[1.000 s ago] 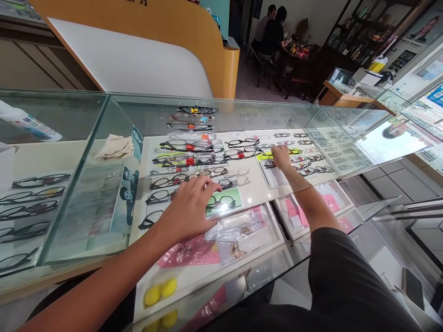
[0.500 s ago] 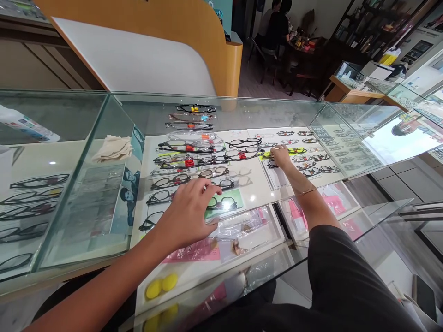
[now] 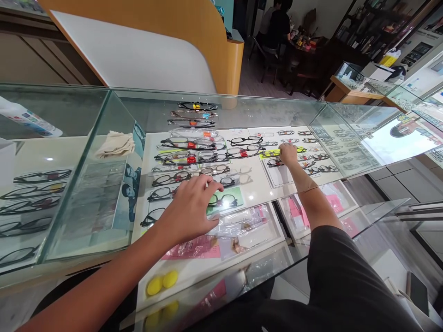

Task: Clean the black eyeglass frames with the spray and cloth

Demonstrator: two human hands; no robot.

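My left hand (image 3: 195, 207) hovers over the near left part of the display, thumb and fingers apart, with nothing in it. Just beyond its fingertips, black-framed eyeglasses (image 3: 224, 200) lie on a green card (image 3: 236, 193). My right hand (image 3: 288, 154) reaches in farther right, its fingers bent down and closed among the frames. Bright yellow-green eyeglasses (image 3: 272, 153) show on both sides of that hand. What its fingertips hold, if anything, is hidden. Close beside it, dark eyeglasses (image 3: 275, 163) lie over a white card (image 3: 278, 178).
Glass panes (image 3: 74, 170) divide the showcase. A folded cloth (image 3: 116, 144) and a white bottle (image 3: 29, 117) lie to the left. Near me is a drawer with plastic sleeves (image 3: 238, 226) and two yellow round objects (image 3: 162, 282). Two people (image 3: 278, 25) sit in the background.
My right hand has shifted slightly to the right among the frames. My left hand stays nearly where it was, fingers still apart. The view has moved a little.
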